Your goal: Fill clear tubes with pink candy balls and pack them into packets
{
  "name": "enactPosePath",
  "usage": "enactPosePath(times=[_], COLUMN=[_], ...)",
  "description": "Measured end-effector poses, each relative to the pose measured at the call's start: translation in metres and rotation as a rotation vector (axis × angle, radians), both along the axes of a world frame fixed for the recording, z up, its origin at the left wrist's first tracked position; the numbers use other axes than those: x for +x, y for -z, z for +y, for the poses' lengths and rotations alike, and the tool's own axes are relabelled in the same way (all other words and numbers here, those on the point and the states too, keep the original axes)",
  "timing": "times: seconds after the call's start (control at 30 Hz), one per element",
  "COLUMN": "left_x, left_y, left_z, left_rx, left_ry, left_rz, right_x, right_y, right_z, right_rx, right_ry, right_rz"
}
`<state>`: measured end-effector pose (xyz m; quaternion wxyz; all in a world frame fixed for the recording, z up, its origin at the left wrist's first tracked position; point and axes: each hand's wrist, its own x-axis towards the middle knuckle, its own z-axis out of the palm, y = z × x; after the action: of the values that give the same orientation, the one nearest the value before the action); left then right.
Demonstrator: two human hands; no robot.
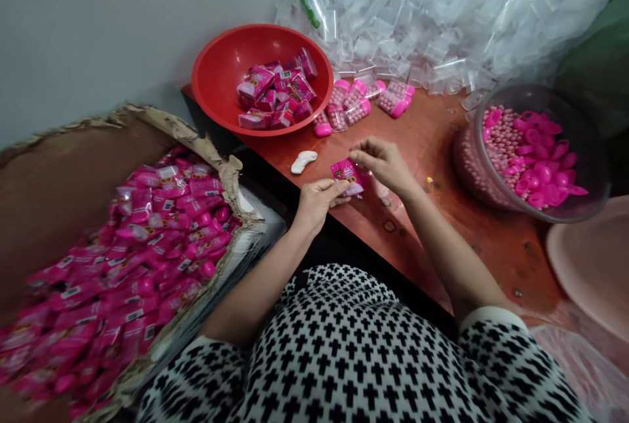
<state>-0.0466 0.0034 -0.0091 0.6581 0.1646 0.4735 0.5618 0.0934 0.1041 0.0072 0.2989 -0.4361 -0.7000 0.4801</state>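
Note:
A small pink printed wrapper [345, 172] is pinched between the thumb and fingers of my left hand [318, 202], over the table's near edge. The lower end of the wrapper looks pale and shiny. My right hand [382, 160] is closed, its fingertips together at the wrapper's upper right corner. Whether anything is inside the wrapper I cannot tell. Left of it on the table lies a crumpled white piece [303, 162]. Beyond my hands stand several clear containers of pink beads with pink caps [357, 109].
A red bowl [209, 99] holds wrapped pink packs. At left, a torn-edged cardboard box [63, 181] is full of pink packs [142, 259]. A translucent bowl [472, 161] holds beads and pink caps [545, 154]. Clear empty containers [442, 30] pile up at the back; a pale round basin [594, 259] sits right.

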Motion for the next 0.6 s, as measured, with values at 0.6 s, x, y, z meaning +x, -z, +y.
enactPosePath(times=[0.6], left_x=[-0.020], left_y=[-0.004], left_z=[-0.020], left_rx=[-0.024], left_ry=[-0.140], left_rz=[-0.319], right_x=[-0.051], right_y=[0.006], right_z=[0.119], right_rx=[1.044], right_ry=[-0.551], right_rz=[-0.754])
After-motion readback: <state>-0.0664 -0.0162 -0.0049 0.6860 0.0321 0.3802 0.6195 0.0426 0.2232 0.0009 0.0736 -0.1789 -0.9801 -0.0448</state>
